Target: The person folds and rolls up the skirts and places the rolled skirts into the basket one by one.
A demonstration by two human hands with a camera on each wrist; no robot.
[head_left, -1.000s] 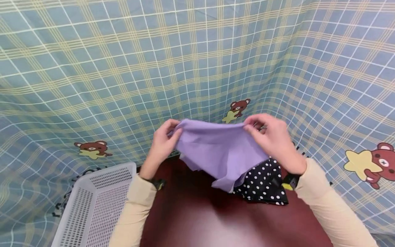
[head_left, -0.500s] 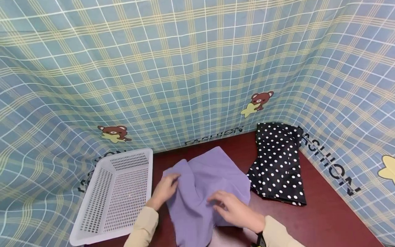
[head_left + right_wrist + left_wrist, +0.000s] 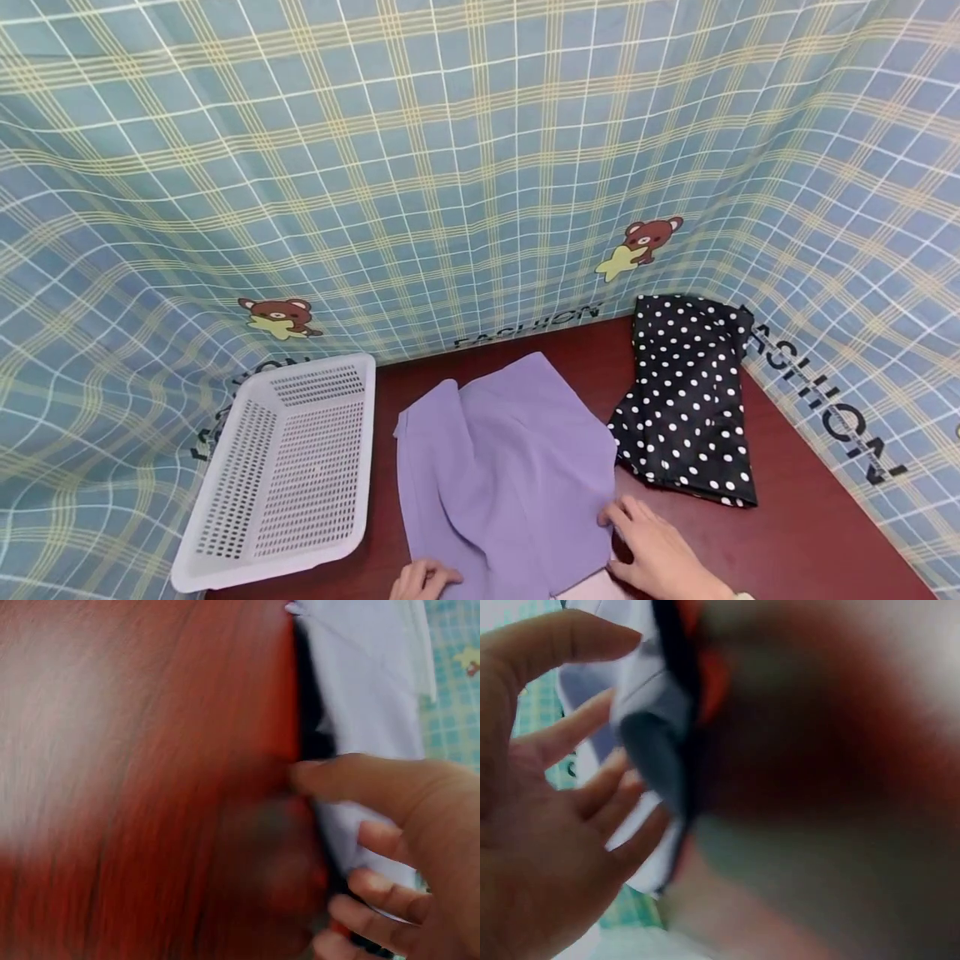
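Note:
A purple cloth (image 3: 502,467) lies spread on the dark red table (image 3: 787,542). My left hand (image 3: 423,579) sits at the cloth's near edge. In the blurred left wrist view its fingers (image 3: 592,727) are loosely spread beside the pale cloth (image 3: 649,690) and grip nothing. My right hand (image 3: 648,550) is at the cloth's right near corner. In the right wrist view one finger (image 3: 352,776) lies over the cloth (image 3: 367,675) with the other fingers curled under its edge, pinching it.
A black cloth with white dots (image 3: 686,400) lies to the right of the purple one, against the backdrop. A white perforated basket (image 3: 285,467) stands empty on the left. A blue plaid sheet with bears (image 3: 480,167) walls in the table on three sides.
A second ago both hands held the purple cloth up in the air. They have laid it flat on the table and slid back to its near edge.

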